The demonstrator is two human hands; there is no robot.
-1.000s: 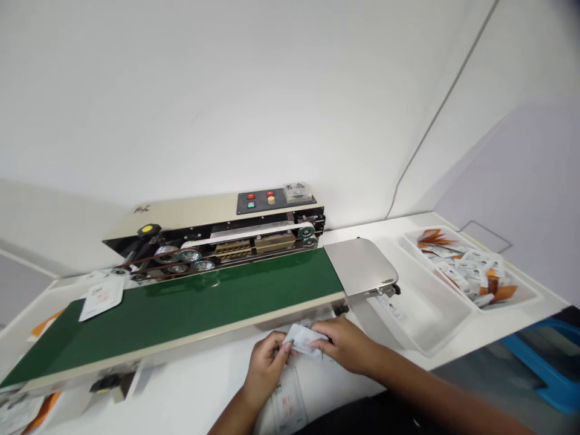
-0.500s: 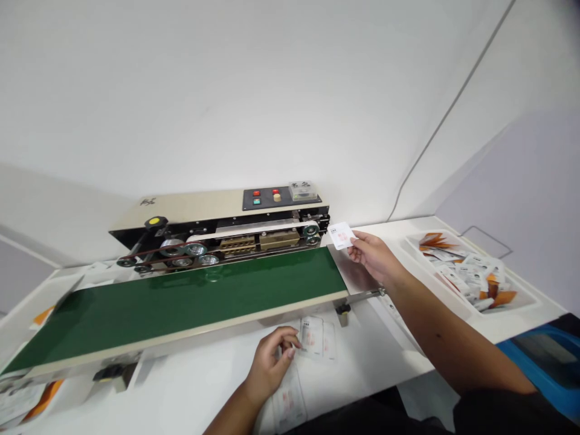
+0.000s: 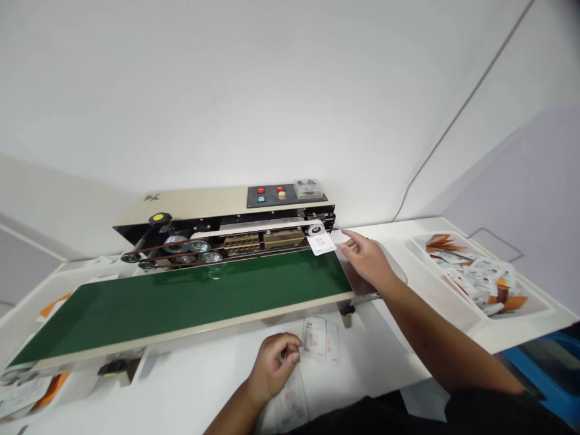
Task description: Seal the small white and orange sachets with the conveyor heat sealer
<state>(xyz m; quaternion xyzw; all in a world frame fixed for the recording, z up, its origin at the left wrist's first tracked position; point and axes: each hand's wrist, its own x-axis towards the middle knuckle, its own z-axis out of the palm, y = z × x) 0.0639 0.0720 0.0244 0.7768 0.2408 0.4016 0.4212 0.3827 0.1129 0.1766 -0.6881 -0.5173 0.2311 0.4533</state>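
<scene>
A small white packet with red print (image 3: 321, 243) sits at the right-hand intake of a band sealing machine (image 3: 199, 208), its upper edge at the rollers. Just right of it is my right hand (image 3: 366, 258), fingers apart and holding nothing, above the metal plate at the belt's end. My left hand (image 3: 275, 365) rests on the white table in front of the machine, fingers loosely curled in with nothing visible in them. Beside its fingertips lie clear-and-white packets (image 3: 321, 339), overlapping. More flat packets (image 3: 291, 402) lie partly under the left wrist.
The green conveyor belt (image 3: 190, 308) runs left along the machine. A white bin (image 3: 487, 275) at right holds many white and orange packets. More packets (image 3: 31, 393) lie at lower left. A blue container (image 3: 544, 374) stands below the table's right edge.
My right hand has moved the white packet left into the machine's intake and let go of it. My left hand has barely moved. The view has shifted slightly.
</scene>
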